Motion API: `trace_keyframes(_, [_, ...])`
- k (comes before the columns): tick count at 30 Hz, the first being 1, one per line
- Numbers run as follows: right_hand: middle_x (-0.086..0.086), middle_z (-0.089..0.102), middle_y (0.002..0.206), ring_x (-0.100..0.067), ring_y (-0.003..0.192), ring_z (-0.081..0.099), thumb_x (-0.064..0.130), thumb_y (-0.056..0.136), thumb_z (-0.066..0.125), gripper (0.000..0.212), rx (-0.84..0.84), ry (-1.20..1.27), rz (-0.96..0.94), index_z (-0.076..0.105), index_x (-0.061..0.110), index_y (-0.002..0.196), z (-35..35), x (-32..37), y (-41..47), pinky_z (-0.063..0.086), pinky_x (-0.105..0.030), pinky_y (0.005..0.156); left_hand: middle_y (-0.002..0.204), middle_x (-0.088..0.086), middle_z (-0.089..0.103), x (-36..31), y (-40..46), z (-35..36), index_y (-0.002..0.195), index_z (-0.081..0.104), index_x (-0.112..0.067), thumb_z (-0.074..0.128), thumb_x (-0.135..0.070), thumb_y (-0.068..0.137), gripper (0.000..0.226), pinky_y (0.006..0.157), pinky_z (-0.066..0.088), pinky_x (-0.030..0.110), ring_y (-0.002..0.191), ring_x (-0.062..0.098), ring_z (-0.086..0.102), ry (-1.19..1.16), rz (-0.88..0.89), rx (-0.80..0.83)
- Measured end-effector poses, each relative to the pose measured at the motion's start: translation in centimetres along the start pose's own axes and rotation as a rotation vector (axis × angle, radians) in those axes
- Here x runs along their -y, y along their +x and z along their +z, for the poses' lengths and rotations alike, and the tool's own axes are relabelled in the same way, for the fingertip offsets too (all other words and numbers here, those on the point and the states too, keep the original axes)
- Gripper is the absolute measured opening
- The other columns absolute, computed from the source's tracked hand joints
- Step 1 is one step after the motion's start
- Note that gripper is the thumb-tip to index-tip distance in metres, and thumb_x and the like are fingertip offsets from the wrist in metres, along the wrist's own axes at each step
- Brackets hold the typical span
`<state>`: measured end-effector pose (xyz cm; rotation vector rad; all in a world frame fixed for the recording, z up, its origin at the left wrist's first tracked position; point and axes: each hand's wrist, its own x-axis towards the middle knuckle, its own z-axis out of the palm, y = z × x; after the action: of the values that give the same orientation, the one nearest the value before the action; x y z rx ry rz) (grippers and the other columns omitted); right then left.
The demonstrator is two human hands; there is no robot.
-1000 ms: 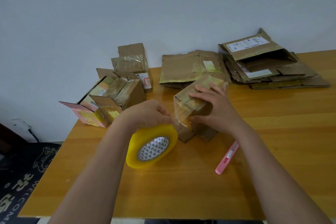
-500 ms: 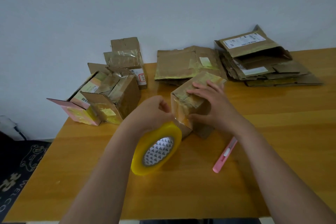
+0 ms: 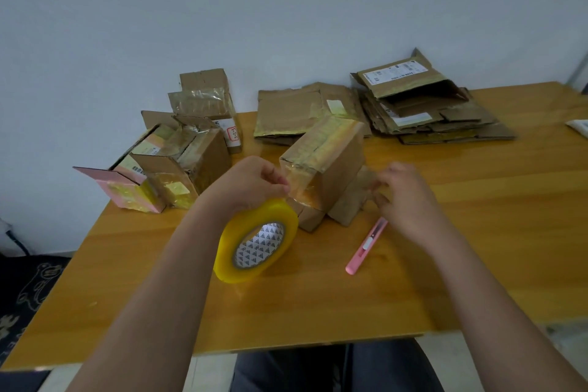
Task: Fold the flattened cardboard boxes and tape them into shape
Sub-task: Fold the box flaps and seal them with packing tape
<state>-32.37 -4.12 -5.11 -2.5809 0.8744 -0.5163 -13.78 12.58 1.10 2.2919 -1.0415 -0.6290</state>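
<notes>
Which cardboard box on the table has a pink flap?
The leftmost box, lying on its side at the table's left edge; its open flap is pink, while the other boxes are plain brown.

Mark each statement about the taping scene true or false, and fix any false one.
1. The tape roll is yellow. True.
2. The pink knife is held in the right hand. False: it lies on the table.
3. The left hand is at the tape beside the box. True.
4. The flat cardboard is stacked at the table's near edge. False: it lies at the far side by the wall.
</notes>
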Motion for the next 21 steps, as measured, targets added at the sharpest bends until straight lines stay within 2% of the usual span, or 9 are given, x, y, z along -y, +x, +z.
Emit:
trace_keyframes(1, [0.004,0.052,0.105,-0.015,0.107,0.049,0.011,0.087,0.068,0.026,0.089,-0.026,0.022,0.071,0.026,0.108,0.1,-0.4,-0.4,0.044,-0.026,0.082,0.093,0.000,0.071,0.0,-0.2,0.0,0.092,0.073,-0.017,0.071,-0.020,0.089,0.005,0.087,0.049,0.032,0.094,0.016,0.064,-0.001,-0.002,-0.011])
trace_keyframes(4, [0.006,0.046,0.094,-0.015,0.101,0.041,0.015,0.085,0.073,0.027,0.325,-0.042,0.031,0.074,0.029,0.108,0.7,-0.7,-1.5,0.044,-0.028,0.082,0.093,0.002,0.071,0.0,-0.5,0.0,0.092,0.070,-0.016,0.071,-0.020,0.088,0.006,0.083,0.048,0.031,0.094,0.018,0.065,-0.018,-0.014,-0.035])
trace_keyframes(8, [0.012,0.044,0.083,-0.014,0.099,0.040,0.019,0.079,0.078,0.016,0.317,-0.090,-0.013,0.074,0.029,0.090,1.2,0.0,-2.0,0.040,-0.026,0.075,0.097,0.002,0.070,0.1,-0.8,0.0,0.092,0.065,-0.019,0.073,-0.022,0.086,0.011,0.082,0.047,0.031,0.096,0.018,0.063,-0.051,-0.047,-0.054])
trace_keyframes(10, [0.013,0.046,0.080,-0.012,0.092,0.039,0.020,0.082,0.076,0.016,0.313,-0.087,-0.065,0.065,0.031,0.083,0.8,0.2,-2.1,0.041,-0.030,0.073,0.106,0.005,0.069,0.2,-0.9,0.0,0.105,0.067,-0.017,0.074,-0.026,0.086,0.023,0.092,0.049,0.036,0.101,0.019,0.062,-0.066,-0.062,-0.047])
trace_keyframes(12, [0.012,0.049,0.079,-0.010,0.083,0.044,0.020,0.087,0.070,0.019,0.225,-0.014,-0.122,0.055,0.032,0.084,0.2,0.5,-2.1,0.039,-0.025,0.065,0.117,0.007,0.066,0.2,-1.0,0.0,0.122,0.065,-0.013,0.073,-0.029,0.087,0.040,0.101,0.046,0.039,0.110,0.020,0.060,-0.057,-0.072,-0.035])
trace_keyframes(14, [0.011,0.052,0.081,-0.004,0.073,0.048,0.019,0.093,0.063,0.015,0.075,0.148,-0.164,0.051,0.028,0.090,-0.5,1.5,-2.0,0.036,-0.018,0.058,0.125,0.007,0.063,0.2,-1.0,0.0,0.128,0.063,-0.012,0.070,-0.030,0.090,0.043,0.101,0.042,0.034,0.115,0.020,0.056,-0.036,-0.079,-0.027])
trace_keyframes(18, [0.004,0.052,0.072,-0.004,0.055,0.048,0.015,0.096,0.057,0.012,-0.218,0.684,-0.240,0.050,0.021,0.088,-1.1,4.3,-1.6,0.038,-0.013,0.048,0.115,0.012,0.067,0.1,-0.9,-0.2,0.113,0.072,-0.011,0.063,-0.033,0.094,0.030,0.087,0.046,0.036,0.095,0.020,0.057,0.018,-0.138,0.014])
trace_keyframes(20, [-0.001,0.059,0.075,-0.010,0.059,0.054,0.021,0.094,0.056,0.001,-0.253,0.841,-0.270,0.057,0.020,0.094,-0.7,5.5,-1.2,0.041,-0.015,0.050,0.105,0.013,0.069,0.0,-0.7,-0.3,0.106,0.074,-0.011,0.062,-0.034,0.094,0.029,0.081,0.049,0.035,0.086,0.018,0.058,0.044,-0.156,0.035])
trace_keyframes(21, [-0.002,0.063,0.078,-0.014,0.064,0.058,0.023,0.095,0.055,0.007,-0.256,0.870,-0.287,0.059,0.019,0.098,-0.2,6.0,-1.0,0.045,-0.019,0.053,0.100,0.011,0.068,0.0,-0.7,-0.3,0.105,0.074,-0.011,0.063,-0.033,0.093,0.028,0.077,0.048,0.032,0.084,0.017,0.057,0.041,-0.157,0.032])
